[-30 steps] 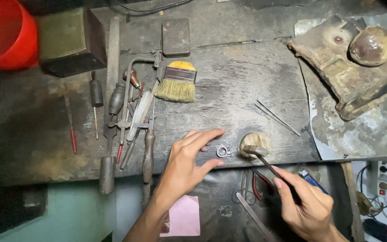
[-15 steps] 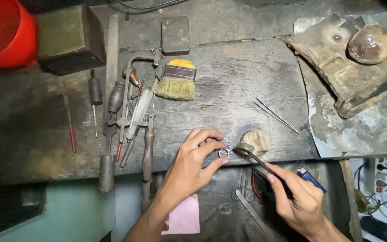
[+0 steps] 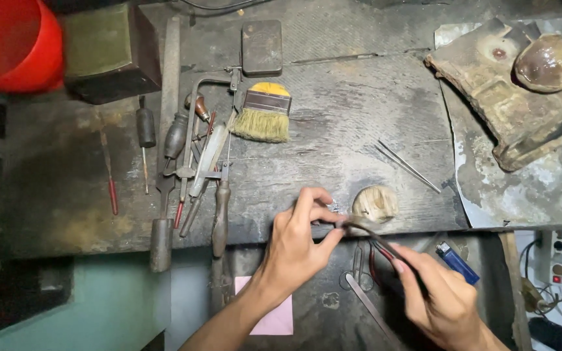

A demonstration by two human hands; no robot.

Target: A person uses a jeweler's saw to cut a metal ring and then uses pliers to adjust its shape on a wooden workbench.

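Workbench (image 3: 359, 110): worn, rough dark wood. On it, brush (image 3: 263, 114): straw bristles, yellow handle, metal ferrule. Right of brush, tweezers (image 3: 406, 165): bare metal. Lighter (image 3: 456, 262) below bench edge: glossy blue plastic.

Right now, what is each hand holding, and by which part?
The right hand grips pliers by their handles. The left hand pinches a small metal piece at the pliers' tip; which part it holds is too small to tell.

Dark pliers (image 3: 365, 233) at bench edge
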